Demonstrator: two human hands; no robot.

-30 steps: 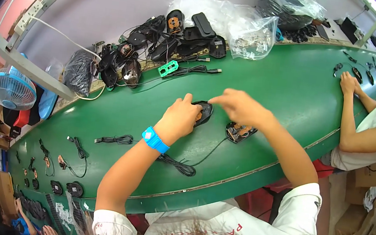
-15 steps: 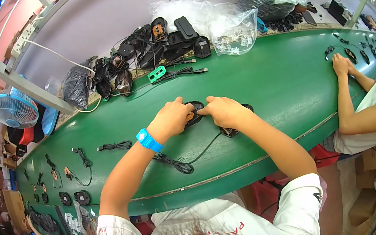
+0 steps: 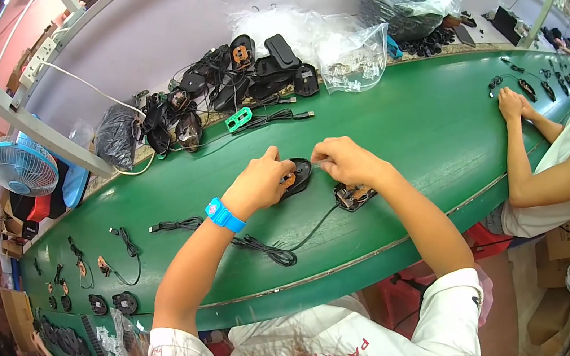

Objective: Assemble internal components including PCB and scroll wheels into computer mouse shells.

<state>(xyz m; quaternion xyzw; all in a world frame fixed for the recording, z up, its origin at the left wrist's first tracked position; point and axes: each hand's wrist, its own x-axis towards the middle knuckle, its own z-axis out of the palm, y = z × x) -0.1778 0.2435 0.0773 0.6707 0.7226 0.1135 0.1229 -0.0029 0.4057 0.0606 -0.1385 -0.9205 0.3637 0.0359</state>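
My left hand point(image 3: 264, 184), with a blue band at its wrist, is closed on the edge of a black mouse shell point(image 3: 300, 178). An orange-brown part shows inside the shell beside my fingers. Just right of the shell, my right hand point(image 3: 346, 160) hovers with its fingertips pinched together. Whatever they hold is too small to make out. Below that hand lies an opened mouse base point(image 3: 354, 197) with its circuit board showing. Its black cable point(image 3: 273, 251) runs down to a coiled bundle near my left forearm.
Black mouse parts and cables point(image 3: 230, 72) are heaped along the wall, beside clear plastic bags point(image 3: 351, 56). A green piece point(image 3: 238, 120) lies before them. Several boards and shells point(image 3: 125, 302) sit at lower left. At right, a co-worker point(image 3: 555, 172) sits by more mice.
My right hand has drawn back from the mouse shell, up and slightly right, uncovering more of the opened base. My left hand stays on the shell.
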